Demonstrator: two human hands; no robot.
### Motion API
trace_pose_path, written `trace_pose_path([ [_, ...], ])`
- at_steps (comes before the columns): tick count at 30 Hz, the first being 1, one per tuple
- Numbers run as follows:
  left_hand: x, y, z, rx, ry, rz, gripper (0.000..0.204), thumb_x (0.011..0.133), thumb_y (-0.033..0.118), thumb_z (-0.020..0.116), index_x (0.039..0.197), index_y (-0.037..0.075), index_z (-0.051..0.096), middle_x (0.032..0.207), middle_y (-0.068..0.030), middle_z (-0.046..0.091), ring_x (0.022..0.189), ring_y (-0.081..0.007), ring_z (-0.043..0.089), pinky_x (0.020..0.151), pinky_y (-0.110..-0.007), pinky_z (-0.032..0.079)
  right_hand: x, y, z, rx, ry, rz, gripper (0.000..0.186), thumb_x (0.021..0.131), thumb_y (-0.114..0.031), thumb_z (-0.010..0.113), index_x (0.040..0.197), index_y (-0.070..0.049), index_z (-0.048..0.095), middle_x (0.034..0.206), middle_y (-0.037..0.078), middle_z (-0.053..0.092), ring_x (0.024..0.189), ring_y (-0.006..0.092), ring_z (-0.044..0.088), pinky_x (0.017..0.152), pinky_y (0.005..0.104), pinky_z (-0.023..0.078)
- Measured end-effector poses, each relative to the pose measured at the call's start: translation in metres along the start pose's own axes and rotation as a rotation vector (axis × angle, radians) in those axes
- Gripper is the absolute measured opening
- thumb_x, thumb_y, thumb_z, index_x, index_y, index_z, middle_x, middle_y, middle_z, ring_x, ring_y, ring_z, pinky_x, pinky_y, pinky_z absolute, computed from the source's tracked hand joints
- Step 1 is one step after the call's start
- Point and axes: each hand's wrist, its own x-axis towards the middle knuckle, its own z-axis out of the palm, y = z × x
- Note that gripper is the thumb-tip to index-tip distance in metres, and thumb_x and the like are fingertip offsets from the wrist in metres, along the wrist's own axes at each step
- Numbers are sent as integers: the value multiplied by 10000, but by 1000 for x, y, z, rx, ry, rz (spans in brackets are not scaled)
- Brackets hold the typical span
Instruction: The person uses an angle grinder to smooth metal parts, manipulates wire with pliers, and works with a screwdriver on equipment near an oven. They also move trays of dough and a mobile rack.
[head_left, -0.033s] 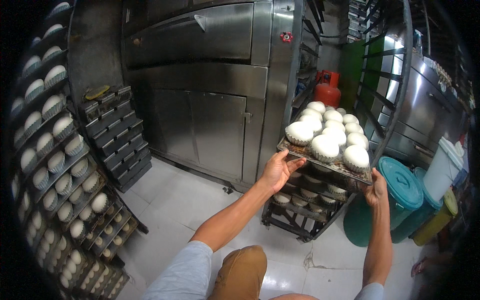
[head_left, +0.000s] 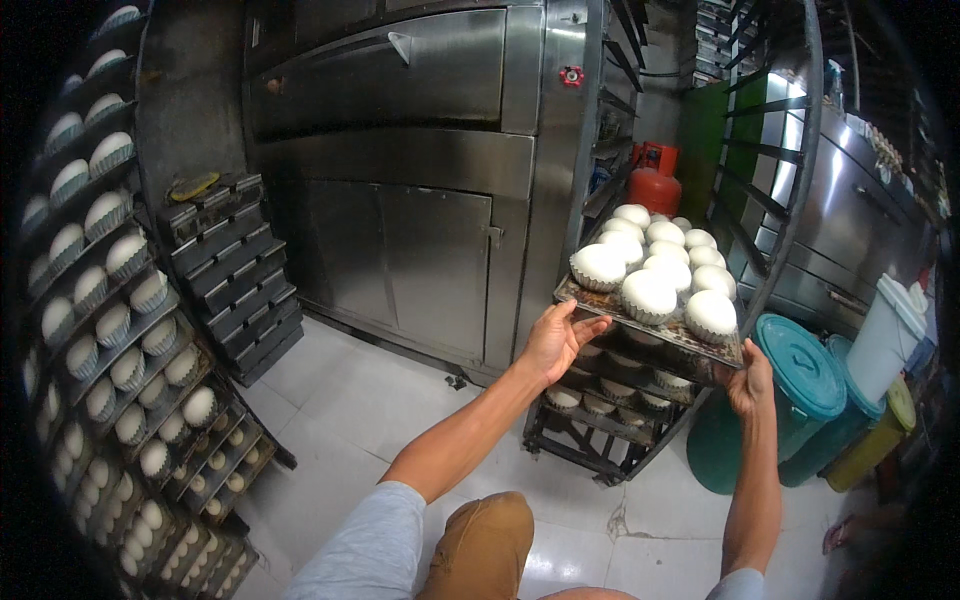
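A dark metal baking tray [head_left: 655,334] carries several smooth white buns [head_left: 648,292], each sitting in a fluted cup. It lies level at the slots of a tall metal rack [head_left: 800,180]. At the tray's near left corner my left hand [head_left: 560,343] grips the rim, thumb on the edge. My right hand [head_left: 752,381] holds the near right corner, its fingers partly hidden by the tray. Lower trays [head_left: 622,368] of similar pale buns rest in the same rack beneath.
Another rack [head_left: 95,262] full of bun trays stands at the left, beside stacked dark pans [head_left: 232,270]. A steel oven [head_left: 400,200] stands ahead. A red gas cylinder [head_left: 655,185] is behind the tray. Lidded teal bins [head_left: 800,365] and a white bucket [head_left: 885,345] stand at right.
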Motion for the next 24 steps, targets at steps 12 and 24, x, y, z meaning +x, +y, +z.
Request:
trace_pose_path([
  [12, -78, 9, 54, 230, -110, 115, 433, 1051, 384, 379, 1165, -16, 500, 1026, -110, 551, 913, -208, 624, 768, -315, 537, 7, 27, -6, 141, 129, -159, 265, 1016, -196, 535, 1126, 44, 563, 1085, 160, 628, 907, 275, 652, 766, 368, 624],
  [24, -203, 19, 175, 263, -962, 489, 695, 898, 648, 437, 1075, 3, 624, 1019, -120, 601, 880, -236, 597, 761, -343, 467, -53, 70, -16, -74, 62, -14, 515, 1006, -390, 543, 1148, 105, 529, 1021, 247, 642, 910, 318, 677, 845, 376, 593],
])
